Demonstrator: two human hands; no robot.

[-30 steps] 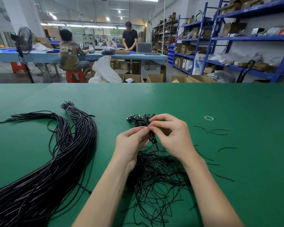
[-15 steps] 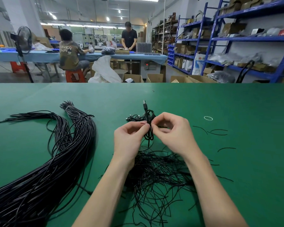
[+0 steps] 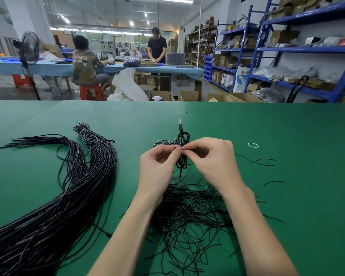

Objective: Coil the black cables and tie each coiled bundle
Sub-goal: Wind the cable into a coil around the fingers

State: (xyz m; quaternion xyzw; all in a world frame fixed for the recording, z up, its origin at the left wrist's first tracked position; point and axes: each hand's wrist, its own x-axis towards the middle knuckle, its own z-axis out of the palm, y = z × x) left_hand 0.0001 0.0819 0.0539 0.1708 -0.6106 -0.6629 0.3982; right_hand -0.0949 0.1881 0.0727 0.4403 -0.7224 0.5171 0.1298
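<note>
1. The green table (image 3: 287, 196) spreads under both my hands; a thick sheaf of uncoiled black cables (image 3: 48, 216) lies well to the left of my fingers.
2. A loose heap of thin black ties (image 3: 187, 216) sits below my wrists, nearer me than the fingertips.
3. My left hand (image 3: 157, 166) and right hand (image 3: 213, 162) meet at the middle, equally near the work.
4. The coiled bundle (image 3: 182, 148) stands between my fingertips, its long axis running away from me, plug end pointing up past the fingers, a loop hanging below them.
5. Both thumbs and forefingers pinch at the bundle's waist; I judge they hold the ends of a tie, too thin to see.
6. The next twist turns on that waist lying crosswise to my pinch.
</note>
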